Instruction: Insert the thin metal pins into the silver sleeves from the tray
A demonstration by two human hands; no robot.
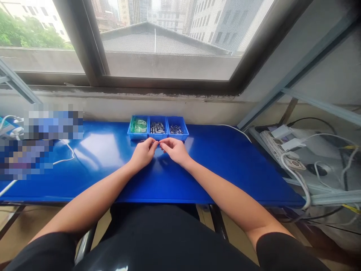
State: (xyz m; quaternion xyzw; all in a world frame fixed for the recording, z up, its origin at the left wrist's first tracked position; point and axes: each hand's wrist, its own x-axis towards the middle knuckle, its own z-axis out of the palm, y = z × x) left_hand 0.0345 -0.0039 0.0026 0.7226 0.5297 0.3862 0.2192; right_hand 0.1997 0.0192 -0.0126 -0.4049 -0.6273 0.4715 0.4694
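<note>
Just in front of three small blue bins, my left hand [146, 151] and my right hand [175, 149] meet fingertip to fingertip above the blue table. Both are closed in a pinch. Whatever lies between the fingers is too small to make out. The left bin [137, 137] holds a green bag with pale pieces. In the middle bin [158, 136] are several short black and silver cylinders. Thin dark metal pins or screws fill part of the right bin [178, 136].
The blue tabletop [231, 165] runs under a window. At the right, a metal rack carries a power strip [282, 150] with white plugs and cables. A white cable [64, 160] lies on the left side, near a blurred-out area.
</note>
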